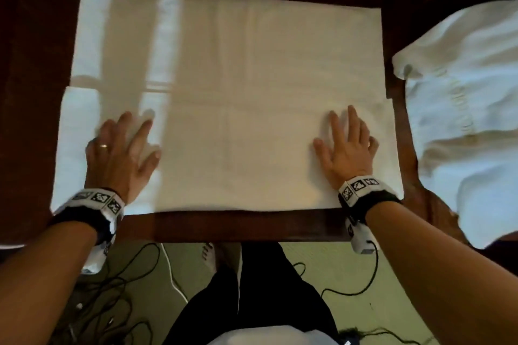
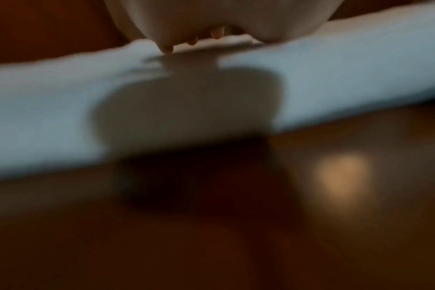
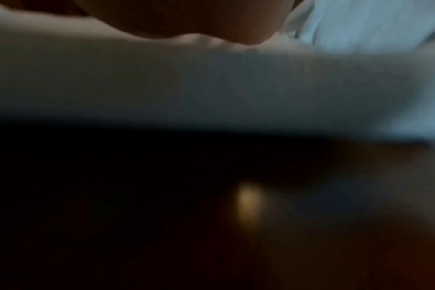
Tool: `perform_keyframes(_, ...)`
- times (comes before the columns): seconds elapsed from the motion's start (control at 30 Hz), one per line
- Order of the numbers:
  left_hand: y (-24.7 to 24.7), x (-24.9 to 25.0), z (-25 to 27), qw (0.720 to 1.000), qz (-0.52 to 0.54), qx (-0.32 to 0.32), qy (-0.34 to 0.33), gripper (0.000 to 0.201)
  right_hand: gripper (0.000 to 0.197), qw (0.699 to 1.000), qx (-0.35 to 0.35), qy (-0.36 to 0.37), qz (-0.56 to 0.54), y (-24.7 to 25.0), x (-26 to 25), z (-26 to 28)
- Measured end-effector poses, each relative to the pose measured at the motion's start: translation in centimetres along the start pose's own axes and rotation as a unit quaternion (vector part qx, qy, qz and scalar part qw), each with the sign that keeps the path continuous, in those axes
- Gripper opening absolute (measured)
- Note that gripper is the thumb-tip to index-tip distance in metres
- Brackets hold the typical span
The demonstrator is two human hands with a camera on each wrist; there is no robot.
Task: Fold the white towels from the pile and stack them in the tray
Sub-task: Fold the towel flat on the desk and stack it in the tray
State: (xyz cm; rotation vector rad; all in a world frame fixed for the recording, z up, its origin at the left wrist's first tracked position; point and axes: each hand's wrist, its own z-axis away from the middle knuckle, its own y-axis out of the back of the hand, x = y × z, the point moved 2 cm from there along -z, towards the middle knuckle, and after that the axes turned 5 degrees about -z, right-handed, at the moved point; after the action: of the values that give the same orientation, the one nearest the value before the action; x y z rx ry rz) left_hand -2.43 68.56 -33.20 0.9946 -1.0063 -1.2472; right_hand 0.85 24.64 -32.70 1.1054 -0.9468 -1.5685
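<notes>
A white towel [image 1: 229,87] lies spread flat on the dark wooden table [image 1: 238,225], its near part folded over into a double layer. My left hand [image 1: 123,145] presses flat on the towel's near left part, fingers spread. My right hand [image 1: 347,145] lies flat on the near right part, fingers straight. A pile of crumpled white towels [image 1: 465,120] sits at the right. In the left wrist view the towel [image 2: 62,109] shows as a blurred pale band with fingertips [image 2: 167,50] touching it. The right wrist view shows the towel [image 3: 211,82] blurred under my palm. No tray is in view.
The table's near edge runs just below the towel. Beyond it lie a green floor [image 1: 392,274], black cables [image 1: 112,302] and my legs in dark trousers [image 1: 252,302].
</notes>
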Motion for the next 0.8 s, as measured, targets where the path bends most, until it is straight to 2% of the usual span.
perform_keyframes(0.07, -2.2, -0.3, 1.9, 0.999, 0.002, -0.038, 0.009, 0.075, 0.073, 0.999, -0.041, 0.008, 0.022, -2.3, 0.9, 2.7)
perform_keyframes(0.13, -3.0, -0.6, 3.4, 0.999, -0.016, -0.046, 0.005, 0.081, 0.074, 0.998, -0.048, 0.007, 0.032, -3.2, 1.9, 4.4)
perform_keyframes(0.23, -2.6, -0.4, 4.8, 0.999, -0.025, -0.037, -0.014, 0.088, 0.075, 0.999, -0.042, -0.006, 0.023, -3.0, 1.7, 5.0)
perform_keyframes(0.3, -1.9, 0.5, 4.6, 0.999, -0.016, -0.025, -0.018, 0.090, 0.077, 1.000, -0.014, 0.000, 0.005, -2.8, -0.6, 4.8)
perform_keyframes(0.37, -1.9, 2.0, 4.1, 0.999, -0.027, -0.029, -0.030, 0.091, 0.077, 0.999, 0.016, 0.048, -0.011, -3.2, -5.0, 4.8)
perform_keyframes(0.43, -2.5, 3.7, 3.9, 0.998, -0.033, -0.037, -0.041, 0.091, 0.074, 0.991, 0.016, 0.130, -0.011, -4.4, -10.0, 5.5)
perform_keyframes(0.5, -3.5, 4.3, 4.0, 0.998, -0.036, -0.038, -0.033, 0.090, 0.073, 0.976, -0.034, 0.215, 0.023, -6.3, -13.8, 6.9)
perform_keyframes(0.57, -4.3, 4.2, 4.3, 0.999, -0.032, -0.029, -0.024, 0.090, 0.073, 0.964, -0.076, 0.247, 0.064, -7.5, -14.2, 7.5)
perform_keyframes(0.67, -4.4, 3.9, 4.5, 0.999, -0.025, -0.019, -0.014, 0.092, 0.073, 0.973, -0.060, 0.210, 0.080, -6.4, -9.2, 5.6)
perform_keyframes(0.8, -4.1, 4.3, 4.3, 0.999, -0.031, -0.028, 0.002, 0.094, 0.072, 0.998, -0.038, 0.030, 0.049, -2.4, 1.6, 2.5)
